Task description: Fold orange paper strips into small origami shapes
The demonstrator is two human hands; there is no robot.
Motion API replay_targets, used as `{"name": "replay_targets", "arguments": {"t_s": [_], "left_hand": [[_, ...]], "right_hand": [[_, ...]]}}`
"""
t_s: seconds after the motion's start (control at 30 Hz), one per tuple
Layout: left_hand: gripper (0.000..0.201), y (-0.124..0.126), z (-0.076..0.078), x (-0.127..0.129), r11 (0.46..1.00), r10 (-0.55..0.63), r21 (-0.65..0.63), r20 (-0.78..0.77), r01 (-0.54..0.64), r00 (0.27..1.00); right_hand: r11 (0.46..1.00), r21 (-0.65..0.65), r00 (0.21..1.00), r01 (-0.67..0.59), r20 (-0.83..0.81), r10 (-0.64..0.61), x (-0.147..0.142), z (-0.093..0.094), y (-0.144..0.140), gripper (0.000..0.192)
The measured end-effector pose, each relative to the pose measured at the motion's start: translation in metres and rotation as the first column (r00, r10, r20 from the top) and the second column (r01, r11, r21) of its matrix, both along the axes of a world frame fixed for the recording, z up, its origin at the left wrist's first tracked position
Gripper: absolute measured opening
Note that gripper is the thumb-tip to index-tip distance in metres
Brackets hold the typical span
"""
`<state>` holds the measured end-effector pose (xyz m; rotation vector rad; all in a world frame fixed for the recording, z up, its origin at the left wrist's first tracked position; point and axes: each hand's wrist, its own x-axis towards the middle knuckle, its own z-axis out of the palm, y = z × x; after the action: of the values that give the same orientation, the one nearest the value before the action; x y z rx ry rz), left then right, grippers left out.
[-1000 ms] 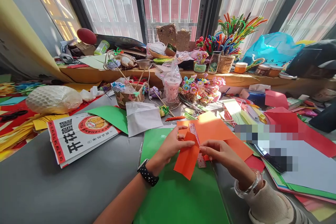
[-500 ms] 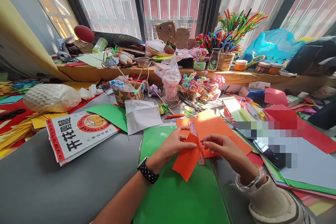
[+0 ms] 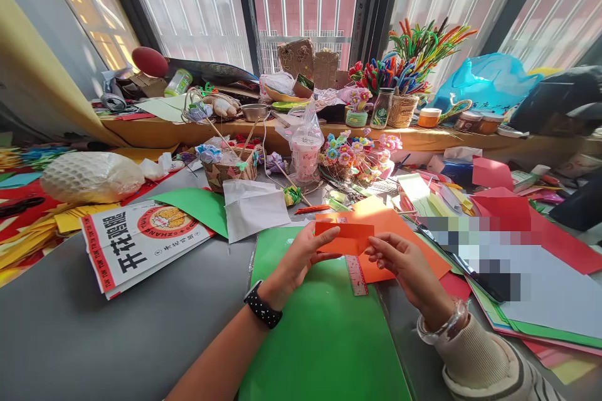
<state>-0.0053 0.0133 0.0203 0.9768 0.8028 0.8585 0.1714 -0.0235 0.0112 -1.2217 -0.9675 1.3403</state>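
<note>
A small piece of orange paper [image 3: 345, 239] is held level above the green mat. My left hand [image 3: 303, 257] grips its left end, thumb on top and fingers beneath. At the right end, my right hand [image 3: 399, 266] pinches the edge between thumb and fingers. Under the paper lies a pink patterned ruler [image 3: 356, 276], its upper part mostly hidden. A larger orange sheet [image 3: 414, 250] rests behind and to the right, partly on the green mat [image 3: 320, 338].
A printed paper bag [image 3: 145, 241] and a crumpled white sheet [image 3: 256, 210] lie to the left. On the right are a phone [image 3: 489, 282] and stacked coloured papers [image 3: 559, 294]. A drink cup [image 3: 305, 153] and a flower basket [image 3: 230, 169] stand behind.
The orange paper has turned from hanging slanted to lying level. My right hand, apart from the paper before, now pinches its right end. More of the ruler's lower part shows.
</note>
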Motion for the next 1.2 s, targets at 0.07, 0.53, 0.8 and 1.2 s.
{"name": "replay_targets", "arguments": {"t_s": [0.07, 0.53, 0.8, 1.2], "left_hand": [[0.043, -0.001, 0.0, 0.002, 1.0, -0.019, -0.005, 0.012, 0.019, 1.0], [0.035, -0.002, -0.008, 0.008, 0.985, -0.059, 0.154, -0.139, 0.081, 0.989], [0.049, -0.003, -0.007, 0.008, 0.993, 0.053, 0.107, -0.076, -0.045, 0.996], [0.051, -0.002, -0.008, 0.008, 0.987, 0.076, 0.152, -0.139, -0.055, 0.987]], "right_hand": [[0.999, -0.029, 0.997, 0.034, -0.074, -0.036, -0.002, 0.0, 0.0, 0.019], [0.996, 0.027, 0.986, -0.091, 0.14, 0.086, -0.01, -0.004, -0.005, 0.027], [0.975, 0.01, 0.96, -0.221, 0.177, 0.215, -0.017, -0.002, -0.007, 0.029], [0.87, 0.405, 0.793, -0.281, 0.608, -0.026, 0.002, 0.005, -0.005, 0.03]]}}
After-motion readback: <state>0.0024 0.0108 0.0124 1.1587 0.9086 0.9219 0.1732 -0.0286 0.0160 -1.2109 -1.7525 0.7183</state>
